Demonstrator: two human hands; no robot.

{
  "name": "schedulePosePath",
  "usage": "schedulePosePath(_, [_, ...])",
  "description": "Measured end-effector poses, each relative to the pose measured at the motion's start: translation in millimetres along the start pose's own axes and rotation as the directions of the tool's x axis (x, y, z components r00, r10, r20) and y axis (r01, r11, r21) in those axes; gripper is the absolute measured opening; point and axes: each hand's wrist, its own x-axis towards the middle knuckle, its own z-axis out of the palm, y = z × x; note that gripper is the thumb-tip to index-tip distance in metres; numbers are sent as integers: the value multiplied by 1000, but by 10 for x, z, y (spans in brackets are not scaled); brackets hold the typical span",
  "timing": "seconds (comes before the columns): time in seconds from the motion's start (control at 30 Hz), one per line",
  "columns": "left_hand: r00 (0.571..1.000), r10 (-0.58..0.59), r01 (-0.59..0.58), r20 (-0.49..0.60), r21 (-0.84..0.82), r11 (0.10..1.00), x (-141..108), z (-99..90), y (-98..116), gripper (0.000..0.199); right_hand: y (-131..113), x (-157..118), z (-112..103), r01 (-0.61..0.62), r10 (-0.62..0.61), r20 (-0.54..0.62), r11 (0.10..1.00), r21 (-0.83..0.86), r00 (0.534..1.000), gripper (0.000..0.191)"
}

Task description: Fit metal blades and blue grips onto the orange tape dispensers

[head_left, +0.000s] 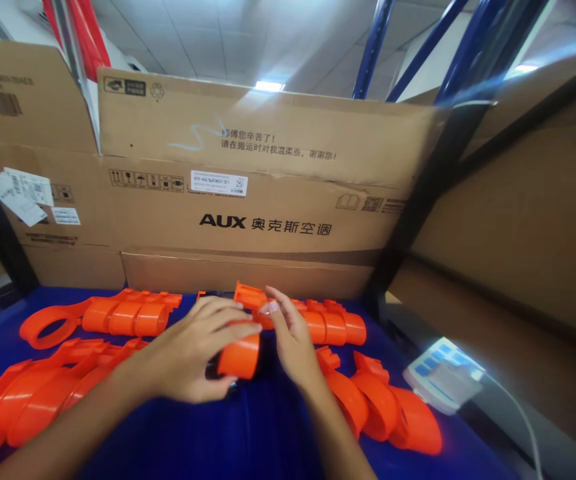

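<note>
An orange plastic ring part [241, 357] with a flat tab [251, 295] on its upper side is held above the blue surface. My left hand [201, 350] wraps around it from the left, fingers over the top and thumb underneath. Dark material shows beside the ring, partly hidden by that hand. From the right, my right hand [291, 330] has its thumb and fingertips bent in at the tab end. The exact contact of those fingertips is partly hidden. Similar orange rings [125, 317] lie in rows behind and on both sides of my hands.
More orange rings [388, 410] lie at right front, others [43, 400] at left front. A white device with blue keys [443, 373] and a cable sits at the right edge. A cardboard panel [168, 227] stands behind the blue surface [193, 440], between dark rack posts [418, 180].
</note>
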Motion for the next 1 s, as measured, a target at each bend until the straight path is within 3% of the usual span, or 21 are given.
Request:
schedulePosePath(0.17, [994, 106, -104, 7, -107, 989, 22, 161, 88, 80, 43, 33, -48, -104, 113, -81, 989, 109, 990, 36])
schedulePosePath(0.27, [994, 108, -107, 1, -162, 981, -22, 208, 23, 88, 33, 22, -53, -179, 190, -37, 964, 198, 981, 34])
schedulePosePath(0.33, [998, 64, -64, -7, -229, 971, -64, 270, -40, 96, 21, 13, -45, -216, 233, -31, 937, 274, 972, 36])
schedulePosePath(0.4, [997, -62, 44, -38, -377, 925, -100, 362, -104, 111, 11, 9, -33, -221, 260, -84, 922, 319, 962, 37])
schedulePosePath(0.47, [973, -229, 167, -14, -641, 749, -107, 469, -153, 115, 5, 11, -22, -213, 271, -147, 922, 324, 951, 38])
schedulePosePath(0.53, [930, -354, 256, 100, -866, 430, -80, 566, -180, 95, 7, 11, -6, -206, 268, -180, 932, 299, 946, 39])
schedulePosePath(0.57, [906, -389, 287, 164, -916, 282, -58, 606, -185, 83, 12, 9, 5, -206, 264, -182, 937, 283, 947, 40])
schedulePosePath(0.63, [860, -432, 341, 271, -935, 92, -9, 661, -180, 70, 31, -3, 33, -217, 262, -158, 943, 251, 952, 45])
schedulePosePath(0.77, [780, -505, 386, 369, -919, -75, 58, 698, -124, 65, 63, -38, 92, -254, 275, -82, 946, 199, 958, 50])
schedulePosePath(0.9, [760, -554, 326, 339, -937, -126, 82, 694, -89, 49, 42, -47, 105, -218, 221, -20, 972, 87, 975, 50])
schedulePosePath(0.93, [735, -599, 290, 316, -946, -144, 75, 687, -107, 43, 34, -44, 99, -197, 197, 1, 979, 57, 980, 50])
schedulePosePath(1.0, [641, -718, 200, 272, -962, -186, 36, 659, -184, 33, 25, -38, 78, -141, 142, 19, 990, -4, 990, 52])
